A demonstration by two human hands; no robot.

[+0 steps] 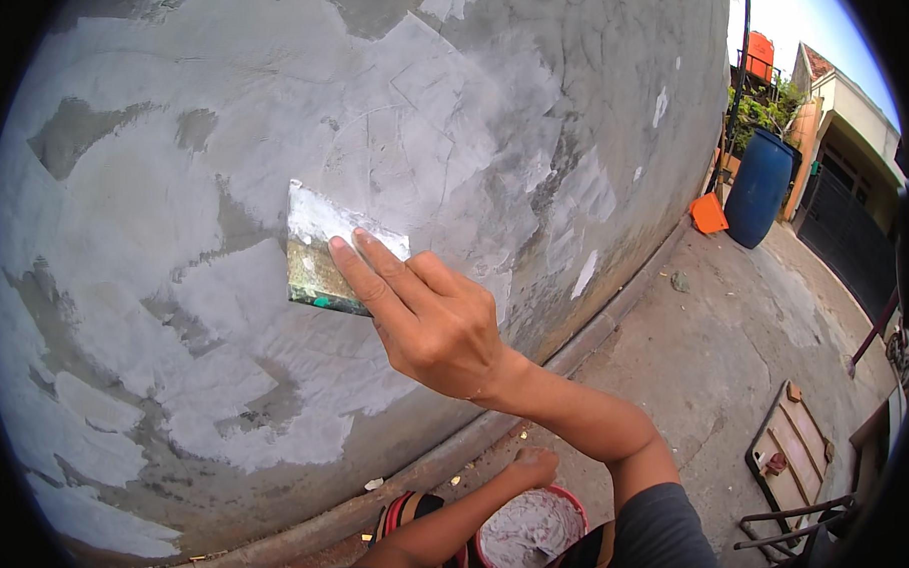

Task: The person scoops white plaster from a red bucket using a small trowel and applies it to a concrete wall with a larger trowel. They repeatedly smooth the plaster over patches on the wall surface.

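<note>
My right hand (436,320) grips a flat, square-edged putty scraper (314,274), with two fingers stretched along its face. White paste coats the scraper's upper edge, and its lower part is stained brown and green. The scraper lies against or just off a grey wall (369,117) covered with uneven pale filler patches; I cannot tell whether it touches. Lower down, my left hand (534,466) is closed at the far rim of a red bucket (586,515). Its fingertips are hidden. Whitish-grey paste (528,532) fills the bucket, and a dark tool (546,554) sticks into it.
A concrete ledge (587,354) runs along the wall's foot. On the paving to the right lie a framed wooden panel (796,452) and metal bars (798,517). Farther off stand a blue barrel (762,188), an orange dustpan-like piece (708,214) and a dark gate (843,225).
</note>
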